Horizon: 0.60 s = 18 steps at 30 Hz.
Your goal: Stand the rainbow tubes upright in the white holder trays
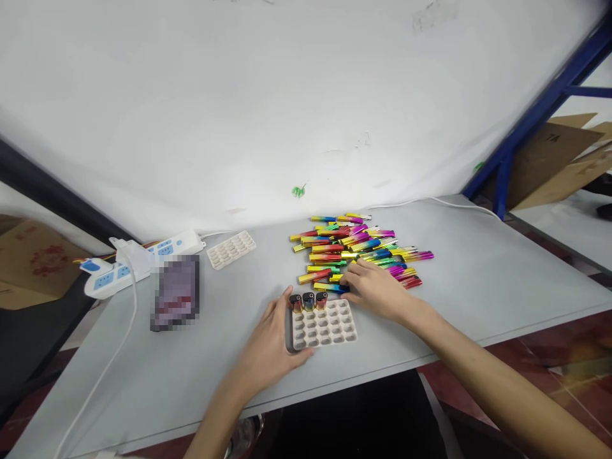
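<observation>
A pale moulded tray (325, 324) with rows of oval pockets lies on the table before me. Three lighters (308, 301) stand upright along its far row, dark ends up. My left hand (270, 344) spans the tray's left side, index finger by the far corner and thumb at the near edge. Beyond the tray is a loose pile of shiny lighters (354, 245) in yellow, red, blue, green and purple. At its near edge my right hand (370, 287) has its fingers closed round the dark end of a yellow-and-blue lighter (327, 287); its fingertips are partly hidden.
Another pale tray (232, 249) lies farther back on the left. Near it are a white power strip (143, 262) with a cable and a blurred dark item (176, 293). A white wall (287, 115) rises behind the table. Cardboard boxes (549, 159) stand beyond the blue frame at right.
</observation>
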Tool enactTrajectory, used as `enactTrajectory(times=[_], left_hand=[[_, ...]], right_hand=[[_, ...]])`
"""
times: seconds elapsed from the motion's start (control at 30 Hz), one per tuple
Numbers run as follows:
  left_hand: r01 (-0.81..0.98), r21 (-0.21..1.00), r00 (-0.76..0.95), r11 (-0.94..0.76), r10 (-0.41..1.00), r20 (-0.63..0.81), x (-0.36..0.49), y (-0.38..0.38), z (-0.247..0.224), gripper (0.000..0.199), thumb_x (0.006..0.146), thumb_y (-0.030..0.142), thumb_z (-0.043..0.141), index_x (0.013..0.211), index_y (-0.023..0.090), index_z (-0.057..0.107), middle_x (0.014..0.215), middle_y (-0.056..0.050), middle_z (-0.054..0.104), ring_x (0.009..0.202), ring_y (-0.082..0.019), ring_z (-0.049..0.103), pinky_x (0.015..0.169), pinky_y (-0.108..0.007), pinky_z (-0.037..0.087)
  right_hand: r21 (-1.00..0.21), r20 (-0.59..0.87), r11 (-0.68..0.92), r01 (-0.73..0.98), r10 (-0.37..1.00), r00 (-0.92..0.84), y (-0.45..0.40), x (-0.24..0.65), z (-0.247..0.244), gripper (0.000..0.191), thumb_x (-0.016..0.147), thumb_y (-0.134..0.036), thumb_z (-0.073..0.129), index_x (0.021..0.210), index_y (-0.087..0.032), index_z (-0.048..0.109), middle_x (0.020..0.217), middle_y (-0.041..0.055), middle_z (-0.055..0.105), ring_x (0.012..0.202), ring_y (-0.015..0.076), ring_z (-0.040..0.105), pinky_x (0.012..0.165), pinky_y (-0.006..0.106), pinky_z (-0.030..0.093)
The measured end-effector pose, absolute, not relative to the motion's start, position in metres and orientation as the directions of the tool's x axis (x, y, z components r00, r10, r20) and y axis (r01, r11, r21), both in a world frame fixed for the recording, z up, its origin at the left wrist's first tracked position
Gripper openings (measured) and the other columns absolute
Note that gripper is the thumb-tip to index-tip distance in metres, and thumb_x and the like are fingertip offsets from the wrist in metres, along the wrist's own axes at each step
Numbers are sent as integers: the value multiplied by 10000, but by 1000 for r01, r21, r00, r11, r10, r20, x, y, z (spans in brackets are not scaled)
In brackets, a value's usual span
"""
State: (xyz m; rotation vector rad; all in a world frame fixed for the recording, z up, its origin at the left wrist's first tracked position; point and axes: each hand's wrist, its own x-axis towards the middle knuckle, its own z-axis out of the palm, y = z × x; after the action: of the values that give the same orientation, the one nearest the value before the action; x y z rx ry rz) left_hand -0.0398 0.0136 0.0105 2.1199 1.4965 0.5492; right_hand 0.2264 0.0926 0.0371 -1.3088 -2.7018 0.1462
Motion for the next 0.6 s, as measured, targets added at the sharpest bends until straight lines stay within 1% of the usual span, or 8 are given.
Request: enactTrajectory(times=[0.07,0.13,0.2,0.3,0.37,0.47,0.53,0.6], left_hand=[[763,593,301,-258,953,27,-44,13,10,1101,757,436,769,1588,231,77,1486,-158,463,1400,-352,439,1088,-514,445],[773,590,275,-233,961,19,-47,11,8,1087,755,461,774,1585,242,108,1492,-150,460,1396,-346,448,1101,-509,435],[778,592,253,-212,967,14,-48,9,5,1061,764,474,769,1578,246,128,1512,-145,439,1397,-335,450,1115,-501,425],[773,598,247,-212,969,24,-49,6,2,1024,774,475,765,1564,249,154,1535,-145,408,1399,-324,449,1123,-492,422],[768,600,245,-223,968,45,-48,5,0,1001,773,469,770,1553,252,182,1526,-142,420,1397,-326,452,1119,-492,427],[764,606,230,-223,971,67,-48,5,-2,1001,767,453,779,1551,258,188,1506,-139,439,1377,-331,473,1098,-494,448],[758,612,232,-225,970,69,-48,5,-2,995,768,445,781,1548,260,191,1492,-138,450,1362,-331,487,1092,-499,453],[754,616,236,-228,969,70,-48,5,-2,997,765,446,784,1546,259,194,1475,-140,461,1356,-335,490,1093,-512,449]], right_hand=[[-161,107,602,782,798,-593,90,227,34,134,893,-263,648,969,-154,666,968,117,666,948,288,569,839,431,480],[-259,156,571,779,820,-550,87,230,33,84,884,-242,625,930,-172,630,950,103,652,947,280,563,840,430,479],[-451,207,520,726,852,-481,86,235,32,75,886,-255,613,923,-197,584,993,87,646,964,259,568,841,412,482],[-775,185,356,522,918,-351,87,239,32,151,928,-360,590,942,-223,526,1046,61,654,948,216,601,819,374,494],[-889,134,240,391,951,-277,89,237,30,237,930,-451,591,962,-231,510,963,37,657,862,193,613,764,351,499],[-937,130,190,293,969,-211,89,228,28,327,886,-526,640,964,-230,523,798,-9,599,725,165,572,666,316,478],[-940,151,207,273,965,-213,87,220,28,336,863,-528,669,951,-228,545,756,-23,572,691,156,556,646,309,474],[-932,160,230,279,954,-254,84,211,31,317,853,-503,691,950,-228,564,763,-21,594,702,157,582,663,310,494]])
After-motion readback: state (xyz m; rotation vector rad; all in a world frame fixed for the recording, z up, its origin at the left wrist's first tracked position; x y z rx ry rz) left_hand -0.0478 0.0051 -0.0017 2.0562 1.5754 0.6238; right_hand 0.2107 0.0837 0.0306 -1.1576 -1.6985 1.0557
